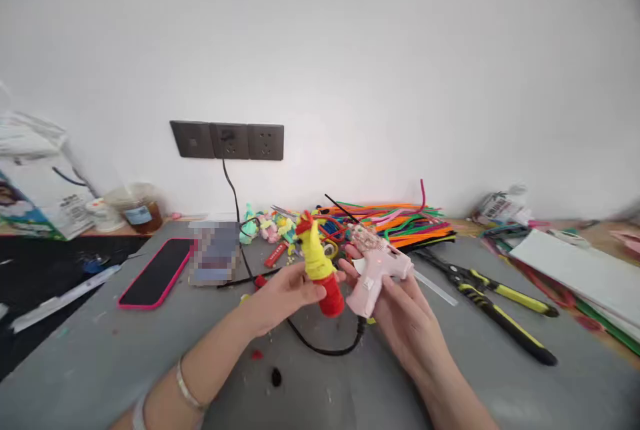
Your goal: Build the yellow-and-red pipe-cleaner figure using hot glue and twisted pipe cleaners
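Observation:
My left hand (pixel 283 297) is closed around a yellow and red chicken figure (pixel 314 250), gripping it near its round red base. The figure stands nearly upright, with a red crest on its yellow head. In my right hand (pixel 407 313) lies a pale pink hot glue gun (pixel 375 273), fingers curled about its body and handle. A clear glue stick (pixel 436 287) sticks out of its rear to the right. From the bottom of the handle a black cord (pixel 325 351) loops across the grey mat. The two held things are close together, side by side.
Behind my hands lies a heap of coloured pipe cleaners (pixel 410 217). Yellow-black pliers (pixel 493 303) are at right, near white paper sheets (pixel 585 270). A pink-cased phone (pixel 157 275) lies at left. A wall socket panel (pixel 227 141) has a plugged-in cord.

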`<state>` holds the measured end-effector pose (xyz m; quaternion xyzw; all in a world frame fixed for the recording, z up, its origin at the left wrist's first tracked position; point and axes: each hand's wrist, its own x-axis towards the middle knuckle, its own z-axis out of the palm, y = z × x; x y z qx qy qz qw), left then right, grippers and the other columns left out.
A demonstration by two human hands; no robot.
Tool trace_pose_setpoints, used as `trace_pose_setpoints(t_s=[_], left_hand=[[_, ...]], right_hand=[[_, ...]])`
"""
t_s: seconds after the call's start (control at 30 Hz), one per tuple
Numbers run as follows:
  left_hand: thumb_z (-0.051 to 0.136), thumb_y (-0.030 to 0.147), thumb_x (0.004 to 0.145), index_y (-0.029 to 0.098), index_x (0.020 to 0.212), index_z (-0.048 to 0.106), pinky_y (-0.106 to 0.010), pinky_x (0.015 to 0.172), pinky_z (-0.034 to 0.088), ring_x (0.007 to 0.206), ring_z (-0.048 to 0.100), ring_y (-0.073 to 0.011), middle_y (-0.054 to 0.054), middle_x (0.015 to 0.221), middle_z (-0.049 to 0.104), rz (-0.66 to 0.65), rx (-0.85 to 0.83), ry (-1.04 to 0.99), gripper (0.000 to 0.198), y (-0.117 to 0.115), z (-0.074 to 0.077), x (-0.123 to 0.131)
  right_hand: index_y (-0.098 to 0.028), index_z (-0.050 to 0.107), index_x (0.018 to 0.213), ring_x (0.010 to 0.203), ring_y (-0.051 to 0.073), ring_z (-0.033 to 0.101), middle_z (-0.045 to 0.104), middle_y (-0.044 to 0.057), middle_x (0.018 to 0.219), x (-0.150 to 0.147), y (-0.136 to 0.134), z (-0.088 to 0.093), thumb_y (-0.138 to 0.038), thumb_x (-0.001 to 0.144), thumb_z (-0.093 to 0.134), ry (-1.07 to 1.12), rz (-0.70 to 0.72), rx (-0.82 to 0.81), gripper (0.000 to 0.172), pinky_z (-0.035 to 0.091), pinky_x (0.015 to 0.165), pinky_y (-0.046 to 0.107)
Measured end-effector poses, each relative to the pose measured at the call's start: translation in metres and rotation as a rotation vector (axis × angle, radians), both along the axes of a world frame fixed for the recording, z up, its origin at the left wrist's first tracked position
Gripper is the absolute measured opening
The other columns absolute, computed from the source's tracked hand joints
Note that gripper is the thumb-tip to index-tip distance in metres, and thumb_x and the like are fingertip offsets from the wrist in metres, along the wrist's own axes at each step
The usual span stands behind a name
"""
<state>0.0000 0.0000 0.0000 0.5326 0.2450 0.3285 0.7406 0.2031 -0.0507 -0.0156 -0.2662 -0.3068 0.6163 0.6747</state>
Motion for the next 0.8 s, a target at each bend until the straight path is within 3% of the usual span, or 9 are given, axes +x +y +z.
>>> trace_pose_setpoints(t_s=[0.1, 0.2, 0.3, 0.37, 0.47, 0.6, 0.7, 0.8], left_hand=[[0.083, 0.052, 0.068, 0.016, 0.108, 0.072, -0.043, 0.105, 0.042, 0.117, 0.062, -0.0295, -0.012, 0.117, 0.072, -0.109, -0.024, 0.066, 0.055, -0.004, -0.003, 0.005], [0.085, 0.049, 0.067, 0.018, 0.106, 0.073, -0.042, 0.104, 0.043, 0.11, 0.065, -0.0269, -0.01, 0.113, 0.073, -0.204, -0.073, 0.016, 0.051, -0.009, -0.004, 0.01], [0.085, 0.046, 0.068, 0.02, 0.106, 0.073, -0.04, 0.097, 0.048, 0.102, 0.069, -0.0239, -0.008, 0.111, 0.073, -0.25, -0.125, -0.073, 0.047, -0.015, -0.002, 0.013], [0.085, 0.044, 0.068, 0.02, 0.105, 0.072, -0.036, 0.092, 0.05, 0.096, 0.069, -0.0212, -0.007, 0.108, 0.074, -0.235, -0.119, -0.095, 0.045, -0.017, 0.0, 0.013], [0.086, 0.043, 0.068, 0.018, 0.101, 0.073, -0.03, 0.087, 0.049, 0.09, 0.066, -0.0172, -0.007, 0.101, 0.074, -0.192, -0.056, -0.08, 0.044, -0.018, 0.003, 0.013], [0.086, 0.041, 0.068, 0.016, 0.103, 0.073, -0.028, 0.083, 0.047, 0.089, 0.063, -0.0165, -0.007, 0.1, 0.071, -0.205, -0.019, -0.067, 0.045, -0.016, 0.001, 0.011], [0.085, 0.04, 0.07, 0.016, 0.106, 0.073, -0.028, 0.082, 0.046, 0.088, 0.062, -0.0163, -0.008, 0.101, 0.071, -0.236, 0.01, -0.077, 0.045, -0.016, -0.002, 0.012], [0.084, 0.039, 0.073, 0.015, 0.107, 0.073, -0.028, 0.082, 0.046, 0.087, 0.061, -0.0153, -0.009, 0.102, 0.071, -0.252, 0.047, -0.093, 0.043, -0.016, -0.003, 0.013]], right_hand=[[-0.038, 0.048, 0.141, 0.113, 0.032, 0.067, 0.06, 0.009, 0.141, -0.005, 0.001, 0.004, -0.03, 0.091, 0.065, -0.006, -0.015, 0.014, 0.053, 0.05, 0.095, 0.053], [-0.037, 0.051, 0.139, 0.083, 0.023, 0.071, 0.068, 0.008, 0.129, -0.011, 0.0, 0.008, -0.031, 0.089, 0.069, -0.043, -0.021, 0.01, 0.054, 0.057, 0.068, 0.036], [-0.032, 0.058, 0.131, 0.058, 0.014, 0.061, 0.073, 0.007, 0.115, -0.015, -0.002, 0.012, -0.031, 0.085, 0.072, -0.094, -0.002, -0.009, 0.048, 0.046, 0.045, 0.024], [-0.03, 0.061, 0.126, 0.063, 0.015, 0.062, 0.072, 0.007, 0.115, -0.014, -0.002, 0.013, -0.033, 0.082, 0.075, -0.1, -0.002, -0.006, 0.046, 0.047, 0.047, 0.024], [-0.029, 0.063, 0.119, 0.085, 0.023, 0.066, 0.07, 0.008, 0.119, -0.008, 0.0, 0.011, -0.041, 0.079, 0.076, -0.073, -0.024, 0.039, 0.044, 0.054, 0.064, 0.033], [-0.03, 0.066, 0.106, 0.098, 0.027, 0.064, 0.069, 0.006, 0.116, -0.001, 0.003, 0.004, -0.051, 0.08, 0.074, -0.045, -0.049, 0.092, 0.035, 0.053, 0.08, 0.039], [-0.031, 0.066, 0.107, 0.095, 0.024, 0.062, 0.069, 0.004, 0.111, 0.001, 0.003, 0.001, -0.051, 0.078, 0.075, -0.076, -0.086, 0.089, 0.036, 0.052, 0.078, 0.036], [-0.031, 0.065, 0.11, 0.078, 0.021, 0.059, 0.067, 0.001, 0.086, 0.002, 0.003, 0.001, -0.05, 0.078, 0.077, -0.076, -0.07, 0.08, 0.04, 0.052, 0.07, 0.033]])
